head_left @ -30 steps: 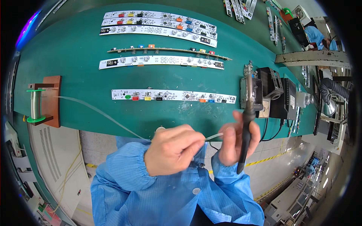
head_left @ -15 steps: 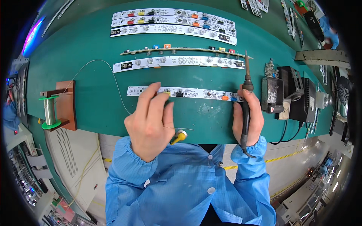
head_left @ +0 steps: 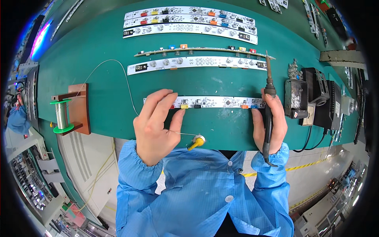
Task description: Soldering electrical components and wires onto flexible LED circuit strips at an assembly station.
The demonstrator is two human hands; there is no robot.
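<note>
A long white circuit board [head_left: 213, 102] with small coloured connectors lies between my hands on the green mat. My left hand [head_left: 156, 124] pinches its left part, fingers at the far edge and thumb at the near edge. Thin solder wire [head_left: 183, 133] also runs through this hand, its free end sticking out past the thumb. In my right hand [head_left: 274, 120] is a soldering iron [head_left: 269, 85], held upright with its tip pointing away from me. Fingers of that hand also touch the board's right end. Where they meet the board is partly hidden.
Several similar boards [head_left: 189, 29] lie farther back, one of them on edge [head_left: 205, 50]. A solder spool [head_left: 62, 117] on a brown stand is at left. At right are a metal box [head_left: 296, 98] and black soldering equipment [head_left: 331, 104]. A yellow-capped stud [head_left: 197, 141] sits at the near edge.
The board has turned slightly and lies more level, its left part nearer me. My left fingers have closed farther over it. The whole view has shifted a little.
</note>
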